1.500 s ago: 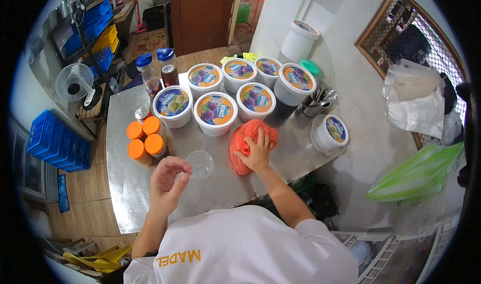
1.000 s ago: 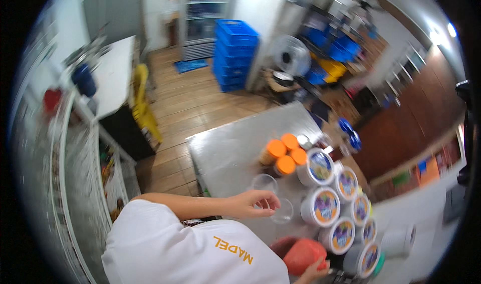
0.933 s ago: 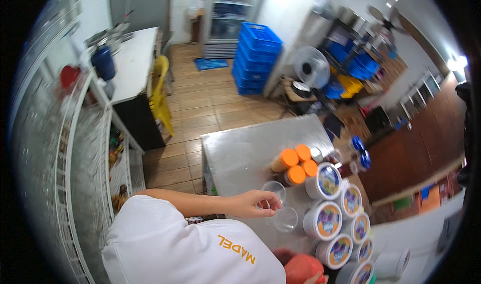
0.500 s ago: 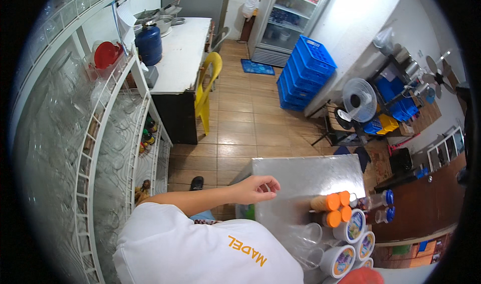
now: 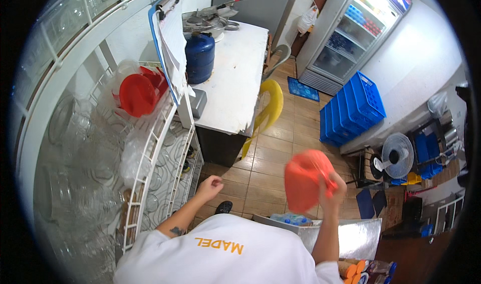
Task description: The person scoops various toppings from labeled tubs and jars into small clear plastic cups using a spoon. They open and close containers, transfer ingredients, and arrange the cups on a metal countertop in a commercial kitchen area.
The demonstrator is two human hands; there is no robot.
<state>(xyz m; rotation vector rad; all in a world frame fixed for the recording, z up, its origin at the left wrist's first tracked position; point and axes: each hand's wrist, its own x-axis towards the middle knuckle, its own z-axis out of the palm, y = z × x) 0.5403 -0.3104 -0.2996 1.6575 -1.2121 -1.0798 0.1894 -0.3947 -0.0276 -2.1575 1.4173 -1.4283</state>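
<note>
clear, smooth glassware [image 5: 75,184] crowds the left; beside it, a glossy red plastic dish [image 5: 136,96]. the left hand [image 5: 209,188] has curled fingers; whether fully closed, i cannot tell. a creased, rounded red plastic bag [image 5: 303,180] is gripped in the right hand [image 5: 332,191], held above wood-patterned floor tiles [image 5: 295,128]. a chipped white tabletop [image 5: 238,71], stacked blue crates [image 5: 350,108] and a shiny metal table [image 5: 358,236] follow. yellow lettering [image 5: 219,245] marks the white shirt [image 5: 250,266].
</note>
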